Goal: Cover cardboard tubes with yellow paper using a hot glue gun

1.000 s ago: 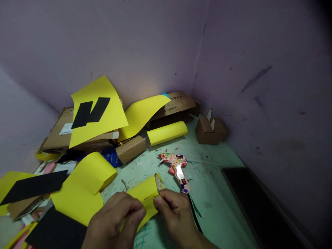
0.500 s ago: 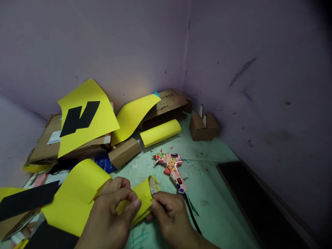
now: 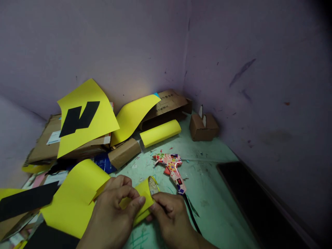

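Observation:
Between my hands is a short roll covered in yellow paper [image 3: 144, 189], its open end facing right and showing a pale printed inside. My left hand [image 3: 116, 204] pinches the yellow paper at the roll's near side, thumb on top. At the open end my right hand [image 3: 171, 211] grips the rim between thumb and fingers. A curled yellow sheet [image 3: 75, 197] lies just left of my left hand. Beyond the roll, on the green tabletop [image 3: 207, 193], rests a flower-patterned hot glue gun [image 3: 173, 169] with its nozzle pointing left.
A half-rolled yellow sheet [image 3: 160, 133] and a brown cardboard piece [image 3: 125, 153] lie behind. Yellow sheets, one with black strips [image 3: 80, 117], cover cardboard boxes at the left. A small brown box [image 3: 204, 127] stands near the wall corner. A dark flat panel [image 3: 259, 204] is at right.
My left thumb has slid slightly right along the yellow paper, towards the roll's open end. My right hand holds nearly the same place.

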The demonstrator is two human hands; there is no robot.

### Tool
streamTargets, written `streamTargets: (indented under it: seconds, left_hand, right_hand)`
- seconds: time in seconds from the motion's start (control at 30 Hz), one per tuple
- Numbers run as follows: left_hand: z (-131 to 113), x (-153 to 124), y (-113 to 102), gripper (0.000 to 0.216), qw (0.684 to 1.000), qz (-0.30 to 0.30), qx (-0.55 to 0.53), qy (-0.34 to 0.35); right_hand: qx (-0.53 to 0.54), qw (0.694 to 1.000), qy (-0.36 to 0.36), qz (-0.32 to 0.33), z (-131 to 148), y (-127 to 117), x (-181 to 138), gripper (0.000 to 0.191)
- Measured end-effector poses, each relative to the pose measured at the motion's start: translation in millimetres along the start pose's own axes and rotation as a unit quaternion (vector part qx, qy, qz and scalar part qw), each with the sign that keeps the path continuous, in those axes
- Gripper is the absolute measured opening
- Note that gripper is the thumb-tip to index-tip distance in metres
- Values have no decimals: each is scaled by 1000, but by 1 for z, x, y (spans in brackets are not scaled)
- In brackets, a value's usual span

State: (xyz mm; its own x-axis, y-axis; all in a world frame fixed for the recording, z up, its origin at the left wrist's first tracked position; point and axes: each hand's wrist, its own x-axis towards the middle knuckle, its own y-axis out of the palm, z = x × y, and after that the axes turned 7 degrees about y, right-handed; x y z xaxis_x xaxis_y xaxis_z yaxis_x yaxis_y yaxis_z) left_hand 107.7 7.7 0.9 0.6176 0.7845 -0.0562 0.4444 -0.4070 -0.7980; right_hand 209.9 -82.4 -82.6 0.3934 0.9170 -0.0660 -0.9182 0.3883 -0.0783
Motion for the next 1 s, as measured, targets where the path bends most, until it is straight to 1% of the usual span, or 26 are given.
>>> streamTargets:
  seconds: [0.1, 0.37, 0.47, 0.6, 0.7, 0.77, 0.87, 0.93, 1.0]
  left_hand:
    - [-3, 1, 1, 25, 1000, -9, -3, -12]
    - [-3, 3, 6, 22, 999, -28, -2, -32]
    - [0, 2, 7, 20, 999, -50, 0, -21]
    - [4, 1, 10, 17, 998, -65, 9, -8]
    - [5, 2, 14, 13, 996, -71, 39, 24]
    - [5, 2, 13, 12, 991, -100, 70, 64]
    - [9, -3, -1, 18, 969, -190, 107, 115]
    - [15, -13, -15, 17, 952, -247, 132, 127]
    - [24, -28, -24, 14, 940, -275, 159, 127]
  right_hand:
    - [0, 1000, -11, -4, -1, 0, 0, 35]
    - [2, 1000, -2, -9, 0, 1, 0, 37]
    - [-1, 1000, -5, -11, 1, 0, 0, 37]
    - [8, 1000, -15, 5, 2, -2, -1, 37]
    - [19, 1000, -1, 8, 3, -2, -1, 35]
    - [47, 998, 32, 6, 2, -2, 0, 33]
    - [110, 989, 97, -1, -2, -2, 1, 29]
    - [137, 982, 127, -3, -6, -2, 2, 29]
    - [146, 980, 135, -2, -10, -2, 2, 31]
